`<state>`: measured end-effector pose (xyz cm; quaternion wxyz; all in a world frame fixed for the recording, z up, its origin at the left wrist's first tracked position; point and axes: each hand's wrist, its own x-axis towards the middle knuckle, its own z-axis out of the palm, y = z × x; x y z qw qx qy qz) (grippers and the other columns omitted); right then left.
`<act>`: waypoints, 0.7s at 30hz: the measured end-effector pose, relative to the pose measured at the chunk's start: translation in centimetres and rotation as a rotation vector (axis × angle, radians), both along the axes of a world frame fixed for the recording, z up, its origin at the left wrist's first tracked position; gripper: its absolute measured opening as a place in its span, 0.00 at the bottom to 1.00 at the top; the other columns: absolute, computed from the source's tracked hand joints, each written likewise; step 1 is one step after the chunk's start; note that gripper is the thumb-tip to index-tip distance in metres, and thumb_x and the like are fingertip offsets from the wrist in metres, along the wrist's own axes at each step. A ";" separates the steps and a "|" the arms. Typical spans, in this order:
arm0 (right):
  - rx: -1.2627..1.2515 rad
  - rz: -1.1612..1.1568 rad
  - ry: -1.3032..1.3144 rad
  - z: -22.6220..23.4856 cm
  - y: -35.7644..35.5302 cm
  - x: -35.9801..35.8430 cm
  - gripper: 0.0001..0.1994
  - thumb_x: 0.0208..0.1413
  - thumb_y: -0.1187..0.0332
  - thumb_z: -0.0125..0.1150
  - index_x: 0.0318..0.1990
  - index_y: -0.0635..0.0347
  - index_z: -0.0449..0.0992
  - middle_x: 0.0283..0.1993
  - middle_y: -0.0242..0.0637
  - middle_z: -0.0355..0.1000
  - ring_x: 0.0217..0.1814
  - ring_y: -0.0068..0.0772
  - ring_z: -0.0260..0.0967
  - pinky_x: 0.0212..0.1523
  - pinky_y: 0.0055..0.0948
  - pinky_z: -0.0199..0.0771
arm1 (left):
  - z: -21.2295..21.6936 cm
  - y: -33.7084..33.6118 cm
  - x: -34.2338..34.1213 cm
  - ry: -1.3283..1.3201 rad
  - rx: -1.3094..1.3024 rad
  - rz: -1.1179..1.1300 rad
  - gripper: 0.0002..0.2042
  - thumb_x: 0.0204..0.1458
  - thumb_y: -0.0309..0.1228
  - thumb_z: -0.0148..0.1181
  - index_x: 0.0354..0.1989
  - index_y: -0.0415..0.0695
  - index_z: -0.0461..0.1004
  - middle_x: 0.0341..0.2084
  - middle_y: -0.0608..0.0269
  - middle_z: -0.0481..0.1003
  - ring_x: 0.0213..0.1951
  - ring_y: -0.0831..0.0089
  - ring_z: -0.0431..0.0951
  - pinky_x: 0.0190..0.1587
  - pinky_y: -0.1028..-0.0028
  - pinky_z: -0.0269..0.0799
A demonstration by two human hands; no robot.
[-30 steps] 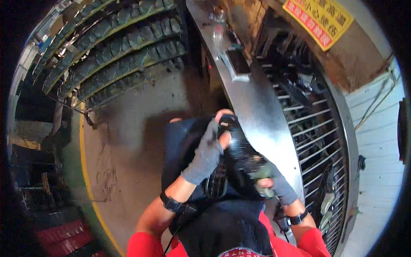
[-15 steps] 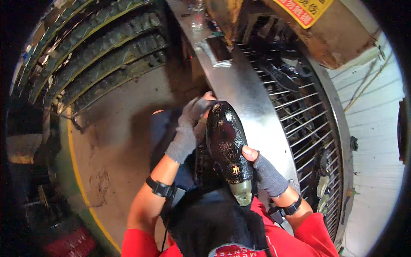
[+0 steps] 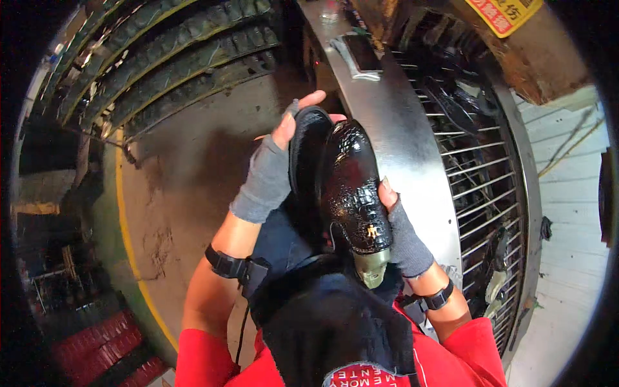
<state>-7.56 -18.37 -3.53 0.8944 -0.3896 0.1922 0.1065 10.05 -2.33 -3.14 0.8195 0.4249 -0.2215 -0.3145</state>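
Low in front of my body, a glossy black shoe upper with a small gold emblem is stretched over a greenish shoe last, whose end sticks out toward me. My right hand in a grey fingerless glove grips its right side, thumb on top. Against the upper's left edge stands a black shoe sole with a raised rim. My left hand, gloved alike, is closed around the sole's outer side; some fingertips show beyond the toe, the others are hidden.
A metal ledge runs along the right, with a dark flat object on a cloth. Beyond it, shoes lie on a barred rack. Loaded shelves stand far left, above a concrete floor with a yellow line.
My left hand has shifted back and left around the sole, which now shows beside the upper. The upper on its last has tilted slightly, and the view has shifted.
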 end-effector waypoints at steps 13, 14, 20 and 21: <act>0.008 0.101 0.055 0.9 1.4 -0.3 0.34 0.70 0.40 0.52 0.68 0.61 0.70 0.59 0.42 0.79 0.54 0.33 0.81 0.56 0.32 0.83 | 1.2 1.2 -0.9 -0.096 0.119 -0.081 0.36 0.73 0.57 0.35 0.74 0.35 0.59 0.59 0.48 0.77 0.52 0.69 0.80 0.57 0.70 0.78; -0.004 0.100 0.042 0.8 1.4 -0.2 0.35 0.70 0.40 0.52 0.68 0.62 0.70 0.58 0.42 0.79 0.54 0.33 0.81 0.56 0.31 0.83 | 1.4 1.1 -1.0 -0.101 0.130 -0.081 0.37 0.73 0.57 0.35 0.74 0.35 0.59 0.59 0.49 0.77 0.52 0.69 0.80 0.57 0.70 0.78; -0.041 0.089 0.073 1.0 1.1 -0.2 0.35 0.69 0.39 0.54 0.68 0.62 0.70 0.58 0.42 0.79 0.53 0.32 0.81 0.56 0.31 0.82 | 1.7 1.0 -1.5 -0.105 0.131 -0.093 0.38 0.72 0.60 0.36 0.74 0.36 0.59 0.59 0.48 0.77 0.52 0.68 0.80 0.57 0.69 0.78; -0.040 0.089 0.071 0.9 1.0 -0.3 0.35 0.69 0.39 0.54 0.68 0.62 0.70 0.58 0.42 0.79 0.53 0.32 0.81 0.56 0.31 0.82 | 1.8 1.1 -1.7 -0.091 0.128 -0.103 0.38 0.72 0.60 0.36 0.74 0.37 0.59 0.60 0.47 0.76 0.52 0.67 0.80 0.57 0.69 0.78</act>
